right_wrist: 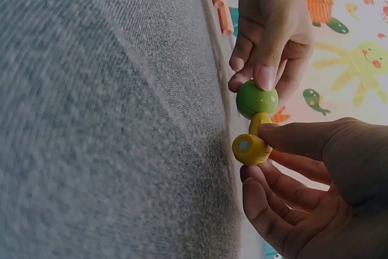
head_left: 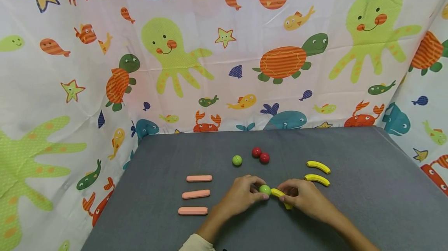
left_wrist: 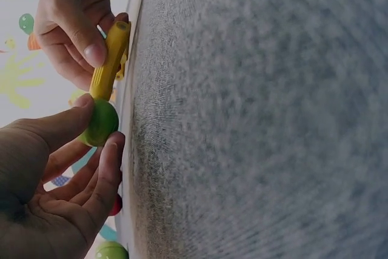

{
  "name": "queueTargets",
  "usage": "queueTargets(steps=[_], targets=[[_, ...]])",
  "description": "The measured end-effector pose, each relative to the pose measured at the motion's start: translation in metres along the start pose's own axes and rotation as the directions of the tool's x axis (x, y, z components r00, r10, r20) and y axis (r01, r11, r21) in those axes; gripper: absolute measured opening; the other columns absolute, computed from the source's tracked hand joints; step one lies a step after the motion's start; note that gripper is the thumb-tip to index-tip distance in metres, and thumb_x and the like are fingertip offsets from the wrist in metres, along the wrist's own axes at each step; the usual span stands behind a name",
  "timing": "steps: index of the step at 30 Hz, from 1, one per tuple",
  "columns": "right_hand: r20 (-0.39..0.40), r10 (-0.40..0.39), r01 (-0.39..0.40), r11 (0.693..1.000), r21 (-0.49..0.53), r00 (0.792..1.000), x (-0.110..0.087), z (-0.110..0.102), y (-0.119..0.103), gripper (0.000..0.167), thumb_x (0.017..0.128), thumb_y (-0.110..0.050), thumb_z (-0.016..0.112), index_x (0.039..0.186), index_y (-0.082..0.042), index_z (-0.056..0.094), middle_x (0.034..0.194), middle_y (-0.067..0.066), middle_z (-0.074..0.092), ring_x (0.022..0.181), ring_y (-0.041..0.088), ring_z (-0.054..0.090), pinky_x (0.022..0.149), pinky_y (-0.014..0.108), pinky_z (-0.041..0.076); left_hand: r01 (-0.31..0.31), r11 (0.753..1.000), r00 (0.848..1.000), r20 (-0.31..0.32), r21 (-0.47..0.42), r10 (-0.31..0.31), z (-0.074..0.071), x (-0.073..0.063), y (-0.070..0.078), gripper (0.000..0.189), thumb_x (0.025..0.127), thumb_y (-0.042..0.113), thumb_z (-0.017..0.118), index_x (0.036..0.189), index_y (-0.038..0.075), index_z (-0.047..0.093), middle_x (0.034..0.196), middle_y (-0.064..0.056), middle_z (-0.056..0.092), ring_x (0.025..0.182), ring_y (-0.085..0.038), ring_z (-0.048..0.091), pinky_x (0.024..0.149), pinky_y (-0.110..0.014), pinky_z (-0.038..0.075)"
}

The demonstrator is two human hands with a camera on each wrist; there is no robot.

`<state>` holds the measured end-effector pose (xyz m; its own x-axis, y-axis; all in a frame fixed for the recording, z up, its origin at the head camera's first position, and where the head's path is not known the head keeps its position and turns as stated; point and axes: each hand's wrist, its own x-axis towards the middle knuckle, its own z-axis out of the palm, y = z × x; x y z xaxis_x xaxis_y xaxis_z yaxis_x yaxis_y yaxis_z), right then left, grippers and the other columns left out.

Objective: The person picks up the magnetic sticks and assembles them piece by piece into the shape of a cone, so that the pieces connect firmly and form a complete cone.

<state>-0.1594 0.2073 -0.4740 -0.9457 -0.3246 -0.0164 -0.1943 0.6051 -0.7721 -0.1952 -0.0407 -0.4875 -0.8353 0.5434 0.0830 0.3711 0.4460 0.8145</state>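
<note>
Here, a glossy round green ball (head_left: 265,190) and a curved yellow stick (head_left: 278,192) meet end to end between the two hands, toward the near side of the table. The left hand (head_left: 242,194) pinches the ball between thumb and fingers from the left; the right hand (head_left: 305,197) grips the stick from the right, its thumb laid across it. Just beyond the right hand lie two more curved yellow sticks (head_left: 318,167). Three straight salmon-pink sticks (head_left: 195,194) form a column to the left, while farther back sit a second green ball (head_left: 237,160) and two shiny red balls (head_left: 257,152). The table (head_left: 159,159) has a grey, fabric-textured surface. White curtains (head_left: 206,14) printed with colourful sea animals rise behind it and along both sides.
</note>
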Motion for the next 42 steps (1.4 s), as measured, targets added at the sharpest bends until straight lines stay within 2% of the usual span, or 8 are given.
queueTargets(steps=[14, 24, 28, 34, 37, 42], targets=[[0.029, 0.017, -0.016, 0.999, -0.031, 0.999, 0.001, 0.005, 0.001, 0.018, 0.091, -0.018, 0.084, 0.107, -0.013, 0.078, 0.083, -0.007, 0.067, 0.074, 0.006, 0.06, 0.063, 0.025, 0.049, 0.007, 0.998, 1.0, 0.021, 0.056, -0.008, 0.002, 0.001, -0.001, 0.033, 0.093, 0.022, 0.084, 0.123, 0.009, 0.077, 0.102, 0.002, 0.066, 0.085, 0.004, 0.061, 0.076, -0.017, 0.054], [0.061, -0.002, 0.004, 0.999, -0.042, 0.998, 0.002, 0.002, 0.001, 0.02, 0.091, -0.02, 0.084, 0.107, -0.01, 0.077, 0.082, -0.007, 0.066, 0.074, 0.005, 0.059, 0.062, 0.025, 0.049, 0.016, 0.999, 1.0, -0.001, -0.038, -0.016, 0.001, -0.007, -0.001, 0.033, 0.094, 0.015, 0.083, 0.125, 0.007, 0.076, 0.112, -0.004, 0.07, 0.09, 0.002, 0.069, 0.079, -0.018, 0.056], [0.058, -0.021, 0.024, 0.998, -0.055, 0.998, 0.005, 0.001, 0.0, 0.019, 0.092, -0.02, 0.083, 0.107, -0.01, 0.078, 0.086, -0.007, 0.067, 0.076, 0.005, 0.06, 0.064, 0.025, 0.05, 0.041, 0.997, 0.999, -0.03, -0.072, -0.044, -0.001, -0.015, -0.001, 0.035, 0.094, 0.016, 0.082, 0.128, 0.006, 0.075, 0.116, -0.006, 0.071, 0.091, 0.001, 0.07, 0.079, -0.019, 0.057], [0.013, -0.062, 0.063, 0.993, -0.096, 0.998, 0.011, 0.002, -0.005, 0.024, 0.093, -0.02, 0.083, 0.114, -0.01, 0.078, 0.097, -0.004, 0.069, 0.081, 0.005, 0.058, 0.069, 0.025, 0.051, 0.064, 0.992, 0.995, -0.073, -0.106, -0.072, -0.003, -0.029, 0.005, 0.036, 0.094, 0.017, 0.083, 0.127, 0.005, 0.074, 0.118, -0.008, 0.073, 0.091, 0.0, 0.071, 0.079, -0.02, 0.057], [0.005, -0.111, 0.111, 0.988, -0.111, 0.994, 0.015, 0.003, -0.008, 0.024, 0.095, -0.02, 0.081, 0.117, -0.012, 0.077, 0.105, -0.004, 0.07, 0.084, 0.004, 0.058, 0.072, 0.026, 0.052, 0.077, 0.99, 0.994, -0.069, -0.115, -0.085, -0.002, -0.035, 0.01, 0.037, 0.093, 0.018, 0.084, 0.126, 0.004, 0.074, 0.118, -0.008, 0.074, 0.09, 0.001, 0.07, 0.078, -0.019, 0.056], [0.024, -0.19, 0.192, 0.978, -0.079, 0.981, 0.023, 0.007, -0.01, 0.023, 0.097, -0.016, 0.079, 0.119, -0.013, 0.077, 0.112, -0.002, 0.072, 0.087, 0.006, 0.063, 0.074, 0.026, 0.054, 0.086, 0.988, 0.995, -0.031, -0.129, -0.091, 0.002, -0.042, 0.015, 0.035, 0.094, 0.019, 0.084, 0.123, 0.002, 0.075, 0.111, -0.004, 0.075, 0.089, 0.002, 0.07, 0.076, -0.019, 0.056]])
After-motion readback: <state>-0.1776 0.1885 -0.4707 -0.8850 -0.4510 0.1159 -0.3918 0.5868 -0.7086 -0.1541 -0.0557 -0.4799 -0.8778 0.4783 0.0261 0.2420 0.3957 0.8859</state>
